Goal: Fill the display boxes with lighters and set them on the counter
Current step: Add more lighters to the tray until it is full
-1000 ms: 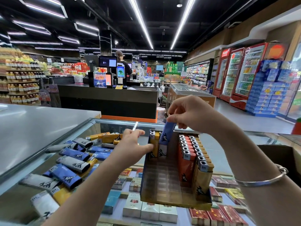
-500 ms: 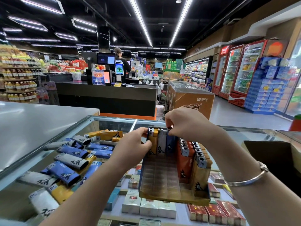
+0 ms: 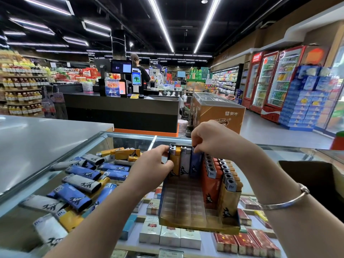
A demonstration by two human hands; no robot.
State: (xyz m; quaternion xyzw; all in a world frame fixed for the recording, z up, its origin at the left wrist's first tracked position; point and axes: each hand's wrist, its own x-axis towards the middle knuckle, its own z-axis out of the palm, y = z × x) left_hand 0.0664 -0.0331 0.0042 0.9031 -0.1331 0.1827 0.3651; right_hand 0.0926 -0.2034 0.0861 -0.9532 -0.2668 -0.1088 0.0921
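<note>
Our right hand [image 3: 214, 140] pinches the upright blue lighter [image 3: 195, 164] into the far row of the display box [image 3: 197, 218]; our left hand [image 3: 154, 162] grips that row's yellow lighter [image 3: 175, 164]. Loose lighters [image 3: 81, 183] lie flat on the counter [image 3: 290, 151], left, nearer the left hand.

The right hand [image 3: 214, 138] hides the blue lighter's [image 3: 195, 164] top and its own fingertips.

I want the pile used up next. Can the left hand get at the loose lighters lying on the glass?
Probably yes. The loose lighters lie uncovered on the glass counter, just left of the left hand, nothing between them. That hand now steadies the display box, so it must let go first.
</note>
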